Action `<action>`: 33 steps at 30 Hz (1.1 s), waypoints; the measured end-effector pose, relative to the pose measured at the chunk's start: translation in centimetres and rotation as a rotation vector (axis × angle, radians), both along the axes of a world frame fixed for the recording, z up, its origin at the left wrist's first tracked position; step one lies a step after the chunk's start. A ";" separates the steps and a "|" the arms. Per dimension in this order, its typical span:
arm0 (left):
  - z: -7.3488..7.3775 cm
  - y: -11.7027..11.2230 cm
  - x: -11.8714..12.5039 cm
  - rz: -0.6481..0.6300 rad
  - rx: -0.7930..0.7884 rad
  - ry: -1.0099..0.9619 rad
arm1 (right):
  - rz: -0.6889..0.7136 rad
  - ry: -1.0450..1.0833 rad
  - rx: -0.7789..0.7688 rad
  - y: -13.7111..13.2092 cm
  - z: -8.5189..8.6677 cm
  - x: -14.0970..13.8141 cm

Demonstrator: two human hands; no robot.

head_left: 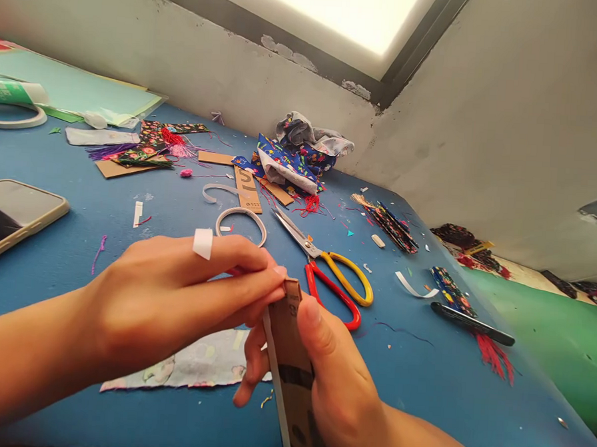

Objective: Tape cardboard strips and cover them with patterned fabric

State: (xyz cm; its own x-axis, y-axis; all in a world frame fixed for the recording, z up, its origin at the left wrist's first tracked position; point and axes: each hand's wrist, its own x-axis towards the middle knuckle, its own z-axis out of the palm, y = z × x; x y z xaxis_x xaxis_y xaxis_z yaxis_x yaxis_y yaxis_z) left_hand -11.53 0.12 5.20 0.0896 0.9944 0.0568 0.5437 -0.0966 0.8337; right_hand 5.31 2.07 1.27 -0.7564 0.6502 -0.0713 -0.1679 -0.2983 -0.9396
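My right hand (338, 369) grips a long brown cardboard strip (292, 343), held up on edge with dark print on its face. A narrow pale band, which looks like double-sided tape (276, 376), runs along its left edge. At the strip's top end, my left hand (189, 291) pinches with thumb and fingertips against the corner; what lies between them is hidden. A small white piece of tape backing (203, 243) sticks on my left index finger. Below my hands lies a pale piece of fabric (196, 359), printed side down, partly covered by them.
Scissors (321, 258) with red and yellow handles lie beyond my hands, beside a tape roll (242, 212). A phone (19, 215) is at left. Crumpled fabric (292, 160) and cardboard pieces sit at the back. A black cutter (472, 324) and a tasselled bookmark (450, 291) lie right.
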 end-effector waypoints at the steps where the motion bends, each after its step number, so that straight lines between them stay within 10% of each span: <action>1: 0.0 0.0 0.0 0.005 0.002 0.009 | -0.003 0.004 -0.001 0.0 0.0 0.0; 10: 0.0 0.3 0.0 -0.160 0.194 0.062 | -0.031 0.017 0.029 -0.2 -0.1 -0.1; 33: -0.9 0.2 0.3 -0.056 0.325 -0.027 | -0.044 0.028 0.071 -0.2 -0.1 -0.5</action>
State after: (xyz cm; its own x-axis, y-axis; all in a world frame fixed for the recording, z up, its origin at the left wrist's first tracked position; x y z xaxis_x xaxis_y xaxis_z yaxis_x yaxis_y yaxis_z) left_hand -11.25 0.37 4.31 0.1373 0.9176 0.3731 0.5080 -0.3885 0.7687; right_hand 4.86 1.85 1.21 -0.7281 0.6855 -0.0029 -0.2057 -0.2225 -0.9530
